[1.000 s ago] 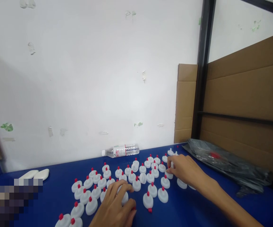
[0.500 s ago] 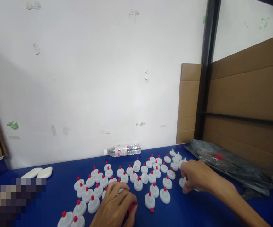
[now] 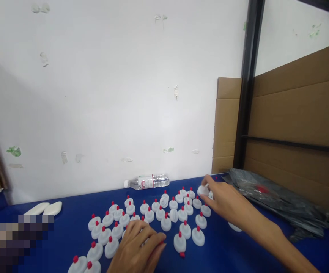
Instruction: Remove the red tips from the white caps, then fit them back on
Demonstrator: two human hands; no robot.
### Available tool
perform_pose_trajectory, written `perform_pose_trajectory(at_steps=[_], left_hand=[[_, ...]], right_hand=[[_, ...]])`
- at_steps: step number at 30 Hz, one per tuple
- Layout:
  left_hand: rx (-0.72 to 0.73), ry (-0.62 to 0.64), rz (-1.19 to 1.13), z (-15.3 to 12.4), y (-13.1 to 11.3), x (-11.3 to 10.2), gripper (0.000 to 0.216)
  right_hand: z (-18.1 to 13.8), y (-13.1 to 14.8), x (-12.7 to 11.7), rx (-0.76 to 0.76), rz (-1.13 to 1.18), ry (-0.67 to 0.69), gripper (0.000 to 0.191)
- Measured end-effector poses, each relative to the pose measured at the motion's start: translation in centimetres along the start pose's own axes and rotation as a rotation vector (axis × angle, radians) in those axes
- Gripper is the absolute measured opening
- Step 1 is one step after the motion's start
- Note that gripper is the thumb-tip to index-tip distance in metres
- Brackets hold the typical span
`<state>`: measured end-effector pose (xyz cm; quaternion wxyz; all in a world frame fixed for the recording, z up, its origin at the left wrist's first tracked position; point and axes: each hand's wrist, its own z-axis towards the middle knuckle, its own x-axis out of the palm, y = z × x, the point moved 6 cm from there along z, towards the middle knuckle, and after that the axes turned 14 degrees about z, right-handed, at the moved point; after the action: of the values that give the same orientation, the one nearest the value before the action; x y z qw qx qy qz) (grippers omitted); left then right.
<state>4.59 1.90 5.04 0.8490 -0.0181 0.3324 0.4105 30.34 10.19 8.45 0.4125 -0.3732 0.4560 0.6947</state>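
Note:
Several white caps with red tips (image 3: 166, 223) stand in loose rows on the blue table (image 3: 67, 227). My right hand (image 3: 224, 203) reaches to the far right end of the rows and pinches a white cap (image 3: 202, 190) between thumb and fingertips. My left hand (image 3: 138, 246) rests curled on the table at the near edge of the group, with small red pieces (image 3: 161, 242) showing under its fingers. A white cap (image 3: 235, 227) lies apart beside my right wrist.
A clear water bottle (image 3: 147, 181) lies against the white wall behind the caps. A crumpled black plastic bag (image 3: 278, 201) fills the right side, in front of cardboard sheets (image 3: 295, 113) and a black frame post (image 3: 248, 87). Two white oblong pieces (image 3: 44, 208) lie far left.
My right hand has lifted from the table near the right-hand caps and moved back and left, now pinching a white cap. My left hand has stayed in place.

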Motion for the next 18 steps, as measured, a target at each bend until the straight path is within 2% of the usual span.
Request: perform_pose_trajectory(at_steps=[2,4,6,8,13,18], left_hand=[[-0.003,0.006,-0.001,0.0,0.1,-0.1,0.02],[-0.003,-0.014,0.0,0.2,0.3,-0.3,0.019],[-0.006,-0.051,0.008,0.4,0.4,-0.7,0.019],[-0.011,-0.081,0.015,0.6,0.5,-1.0,0.019],[0.032,-0.099,-0.02,0.8,0.2,-1.5,0.019],[0.027,-0.113,-0.02,0.5,-0.1,-1.5,0.022]], right_hand=[[-0.3,1.9,0.1,-0.142,0.07,-0.035,0.025],[-0.9,4.1,0.3,-0.349,0.145,-0.064,0.026],[-1.9,6.0,0.7,-0.559,0.192,-0.054,0.024],[-2.8,7.4,1.3,-0.692,0.213,-0.037,0.026],[-4.3,9.3,2.6,-0.855,0.304,-0.04,0.039],[-5.1,10.0,3.3,-0.935,0.29,-0.139,0.044]])
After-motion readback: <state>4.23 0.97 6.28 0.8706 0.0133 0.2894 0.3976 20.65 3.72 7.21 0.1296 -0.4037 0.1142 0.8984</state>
